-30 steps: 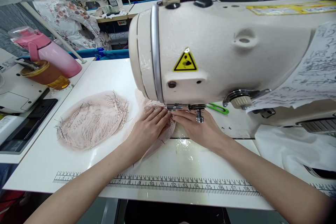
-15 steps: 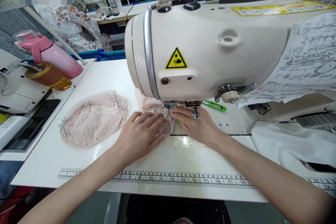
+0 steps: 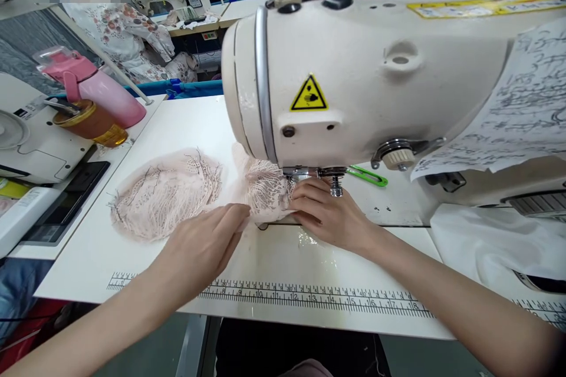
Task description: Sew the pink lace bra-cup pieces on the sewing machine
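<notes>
A pale pink lace piece [image 3: 265, 188] lies partly under the head of the cream sewing machine [image 3: 354, 82]. My left hand [image 3: 210, 238] pinches its left edge, with the fingers pressed together. At its right edge, beside the presser area, my right hand [image 3: 329, 212] has its fingers bent together on the lace; the fingertips are partly hidden under the machine. A second pink lace piece [image 3: 165, 194], oval with dark thread along its rim, rests on the white table [image 3: 247, 259] to the left.
Green thread snips [image 3: 368, 176] lie behind my right hand. White cloth [image 3: 477, 241] is at the right. On the left stand a pink bottle [image 3: 104, 91], an amber cup [image 3: 91, 123] and a dark phone-like slab [image 3: 66, 206]. A person in a floral top [image 3: 119, 41] sits beyond.
My left hand has moved left and down off the lace's top and now pinches its left edge. More of the lace shows. My right hand stays near the presser area. The view has shifted slightly.
</notes>
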Demonstrator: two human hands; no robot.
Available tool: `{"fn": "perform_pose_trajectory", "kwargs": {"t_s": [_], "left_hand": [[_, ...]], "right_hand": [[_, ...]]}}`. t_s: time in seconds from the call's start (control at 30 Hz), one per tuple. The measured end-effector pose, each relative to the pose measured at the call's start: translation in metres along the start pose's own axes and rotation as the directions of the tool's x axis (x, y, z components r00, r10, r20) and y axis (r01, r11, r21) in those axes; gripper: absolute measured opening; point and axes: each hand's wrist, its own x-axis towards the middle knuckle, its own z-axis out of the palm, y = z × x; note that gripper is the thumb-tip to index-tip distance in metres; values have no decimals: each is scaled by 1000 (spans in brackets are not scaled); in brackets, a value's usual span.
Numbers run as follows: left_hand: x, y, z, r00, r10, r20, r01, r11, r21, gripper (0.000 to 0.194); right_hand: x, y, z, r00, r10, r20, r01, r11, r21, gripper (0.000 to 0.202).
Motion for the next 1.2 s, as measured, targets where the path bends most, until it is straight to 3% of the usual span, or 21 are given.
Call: {"fn": "perform_pose_trajectory", "kwargs": {"t_s": [0.1, 0.17, 0.3, 0.4, 0.6, 0.73, 0.87, 1.2], "left_hand": [[24, -7, 4, 982, 183, 45, -188, 975, 117, 15], [37, -9, 15, 961, 276, 34, -277, 939, 202, 25], [49, -10, 37, 913, 382, -141, -313, 881, 356, 28], [50, -10, 42, 896, 395, -203, -301, 877, 375, 29], [48, -12, 44, 913, 343, -219, -285, 924, 256, 27], [47, -15, 58, 949, 283, -140, -273, 958, 84, 28], [46, -17, 71, 958, 279, -62, -277, 960, 45, 40], [46, -34, 69, 941, 338, 10, -338, 940, -43, 49]], "right_hand": [[-1, 1, 1, 998, -35, -50, 34, 999, -28, 13], [-2, 2, 1, 998, -45, -49, 44, 999, -30, 16], [-2, 0, -2, 1000, 3, 3, -3, 998, -66, 22], [-1, -2, -4, 997, 54, 49, -47, 991, -125, 30], [0, -3, -1, 995, -38, 91, 50, 990, -131, 23], [3, -5, -2, 996, -50, 69, 61, 986, -153, 22], [5, -6, -3, 996, -60, 64, 69, 985, -158, 24], [-3, -10, 7, 995, -70, 68, 82, 980, -180, 23]]}}
